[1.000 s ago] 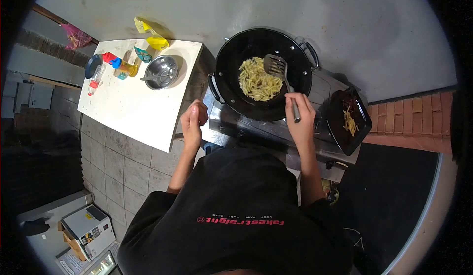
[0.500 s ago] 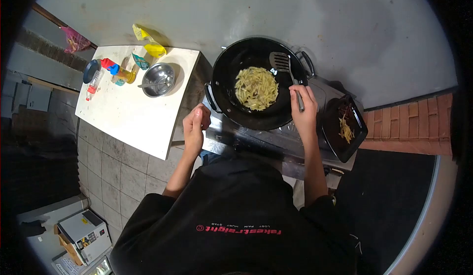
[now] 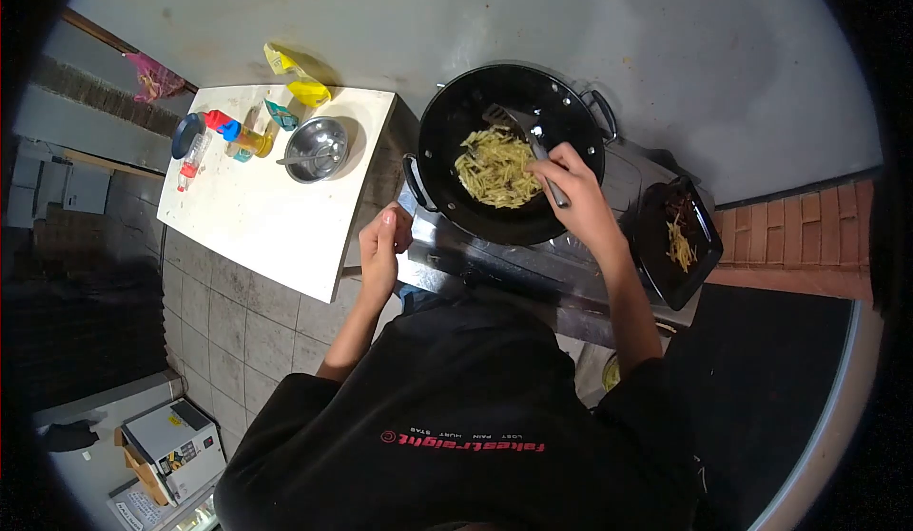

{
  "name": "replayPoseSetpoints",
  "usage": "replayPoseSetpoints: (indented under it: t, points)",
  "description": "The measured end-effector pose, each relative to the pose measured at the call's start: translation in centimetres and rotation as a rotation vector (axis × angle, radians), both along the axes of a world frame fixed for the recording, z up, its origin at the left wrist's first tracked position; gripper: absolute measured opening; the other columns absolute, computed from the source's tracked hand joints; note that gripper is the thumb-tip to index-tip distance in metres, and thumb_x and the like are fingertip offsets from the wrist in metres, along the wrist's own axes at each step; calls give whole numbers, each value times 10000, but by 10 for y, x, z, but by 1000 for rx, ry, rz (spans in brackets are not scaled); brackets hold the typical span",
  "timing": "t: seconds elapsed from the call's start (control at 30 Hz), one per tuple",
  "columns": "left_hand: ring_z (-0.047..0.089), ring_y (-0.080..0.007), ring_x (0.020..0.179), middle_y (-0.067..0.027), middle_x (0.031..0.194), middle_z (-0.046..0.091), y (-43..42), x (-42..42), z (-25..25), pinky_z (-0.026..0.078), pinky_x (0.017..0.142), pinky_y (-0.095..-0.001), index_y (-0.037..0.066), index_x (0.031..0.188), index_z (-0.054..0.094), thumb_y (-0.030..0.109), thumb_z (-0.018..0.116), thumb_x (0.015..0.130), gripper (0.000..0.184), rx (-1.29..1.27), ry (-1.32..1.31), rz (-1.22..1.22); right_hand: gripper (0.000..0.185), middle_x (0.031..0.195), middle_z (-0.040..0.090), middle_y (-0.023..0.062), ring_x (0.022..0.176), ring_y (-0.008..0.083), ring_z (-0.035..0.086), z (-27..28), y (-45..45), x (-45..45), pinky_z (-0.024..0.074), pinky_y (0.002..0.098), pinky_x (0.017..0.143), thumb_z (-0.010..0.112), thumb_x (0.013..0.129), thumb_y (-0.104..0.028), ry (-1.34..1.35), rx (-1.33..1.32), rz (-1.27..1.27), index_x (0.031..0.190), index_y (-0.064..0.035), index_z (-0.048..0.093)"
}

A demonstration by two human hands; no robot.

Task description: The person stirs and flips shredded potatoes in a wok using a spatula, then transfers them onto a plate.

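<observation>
My right hand [image 3: 571, 184] grips the handle of a slotted spatula [image 3: 535, 138] over the right side of a black wok [image 3: 461, 103]. The spatula's blade lies at the upper edge of a heap of pale yellow strips [image 3: 497, 168] in the wok. My left hand [image 3: 385, 231] is closed in front of the wok's left handle, apart from it; whether it holds anything is hidden. The wok sits on a metal stove [image 3: 475, 270].
A white table [image 3: 262, 231] at the left bears a steel bowl [image 3: 317, 149] with a spoon, a yellow packet [image 3: 302, 84] and several bottles. Right of the stove top's middle stands a black tray [image 3: 656, 257] with yellow strips and dark red pieces.
The spatula's blade has moved left and tilted, from the wok's upper right to the strips' upper edge. My right hand has moved left with it. My left hand remains closed.
</observation>
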State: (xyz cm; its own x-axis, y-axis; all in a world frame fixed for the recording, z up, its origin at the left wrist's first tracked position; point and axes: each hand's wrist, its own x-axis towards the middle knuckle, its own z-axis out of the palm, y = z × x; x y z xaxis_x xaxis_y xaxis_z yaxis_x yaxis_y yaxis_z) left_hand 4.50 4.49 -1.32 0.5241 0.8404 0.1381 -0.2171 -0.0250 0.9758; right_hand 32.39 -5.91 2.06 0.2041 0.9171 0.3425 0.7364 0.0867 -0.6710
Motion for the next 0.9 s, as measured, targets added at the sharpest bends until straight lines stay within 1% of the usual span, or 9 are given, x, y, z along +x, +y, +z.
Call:
replayPoseSetpoints:
  t: [0.03,0.07,0.17,0.27,0.43,0.5,0.63,0.73,0.9]
  points:
    - [357,-76,575,-17,690,401,-2,-1,0,273,508,-228,35,660,427,284,381,1046,462,6,9,-2,368,976,499,128,870,317,580,-2,2,2,478,380,766,669,723,100,-43,-33,52,1060,-44,637]
    - [357,-76,575,-17,690,401,-3,-2,1,273,508,-228,35,660,427,284,381,1046,462,5,13,-2,368,976,499,128,870,317,580,-3,2,0,478,380,766,669,723,100,-39,-34,53,1060,-44,637]
    - [358,-76,578,-18,689,398,-3,2,4,274,508,-228,36,660,427,279,380,1047,459,15,-12,27,569,1081,497,111,1017,305,581,-3,9,-1,499,384,830,707,598,106,-241,-140,136,1125,-92,622]
    - [357,-78,581,-19,689,397,-5,-2,2,274,511,-230,37,657,424,282,369,1050,467,0,-16,30,596,1093,499,114,1036,308,584,-2,1,-8,500,401,834,714,588,94,-360,-196,237,1138,-114,617]
    - [349,-81,587,-17,684,381,-5,-4,-4,277,520,-235,36,665,414,299,349,1055,474,-36,-4,31,538,1074,497,124,1020,313,590,15,-16,-11,500,413,831,689,636,91,-332,-276,254,1129,-114,616]
    - [347,-81,587,-15,682,376,-4,-2,-6,277,521,-236,38,670,413,299,349,1055,469,-34,-12,19,482,1043,499,127,984,322,598,27,-17,-6,495,426,803,667,668,92,-211,-294,165,1103,-106,612]
    - [343,-81,584,-8,679,366,-2,2,-4,275,521,-236,44,673,409,293,347,1055,460,-66,-14,-1,391,998,481,115,917,336,604,21,-6,10,482,437,750,650,719,89,-148,-220,51,1065,-85,594]
    - [342,-80,582,-7,678,367,0,3,-3,274,521,-235,47,671,405,286,349,1055,456,-38,-11,-1,381,989,475,116,912,334,604,14,0,19,484,438,752,649,729,89,-234,-188,36,1066,-79,592]
    - [341,-78,580,-9,680,374,5,2,-4,277,521,-233,46,668,404,282,356,1053,454,-78,-10,19,354,990,483,126,913,331,607,2,2,12,484,443,745,656,759,46,-245,-185,81,1085,-82,605]
